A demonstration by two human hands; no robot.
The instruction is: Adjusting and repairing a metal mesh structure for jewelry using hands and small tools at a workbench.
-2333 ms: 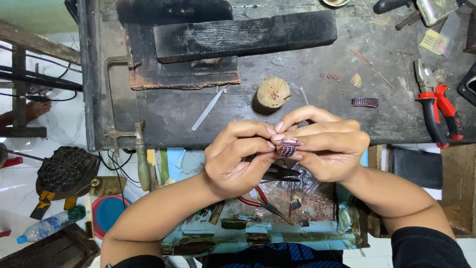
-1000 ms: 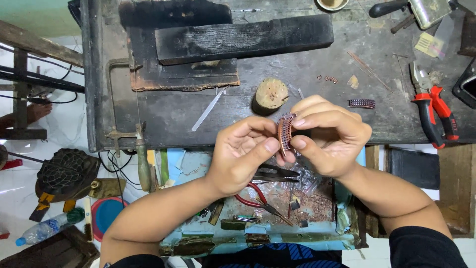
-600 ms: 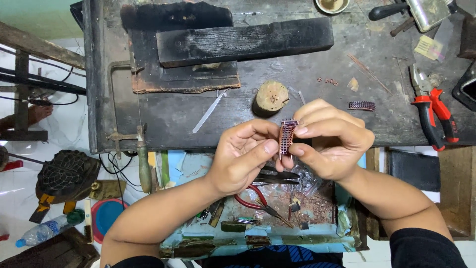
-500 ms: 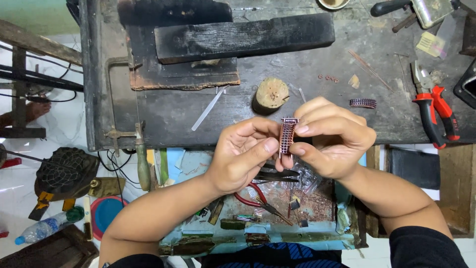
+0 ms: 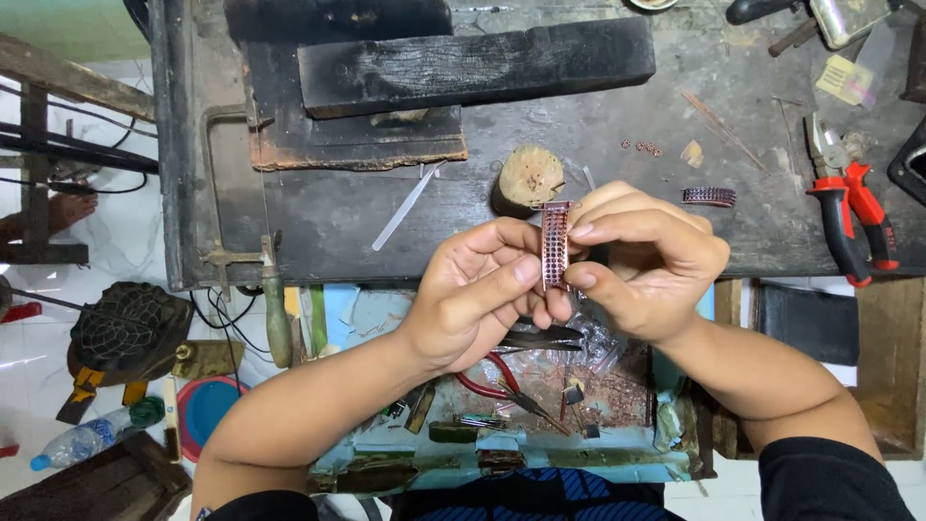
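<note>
Both hands meet over the front edge of a dark, worn workbench. Between them stands a narrow copper-coloured strip of linked rings, held upright. My left hand pinches its lower part with thumb and forefinger. My right hand grips it from the right side, fingers curled over its upper half. A second, shorter piece of the same linked strip lies on the bench just right of my right hand.
A round wooden stump sits behind the hands, a charred black block further back. Red-handled pliers lie at the right. A tray with small pliers and copper scraps sits under my forearms. A flat metal strip lies at the left.
The linked strip was cupped low and flat between both hands; it has since been turned upright and lifted slightly, with the hands shifting a little right and away from me.
</note>
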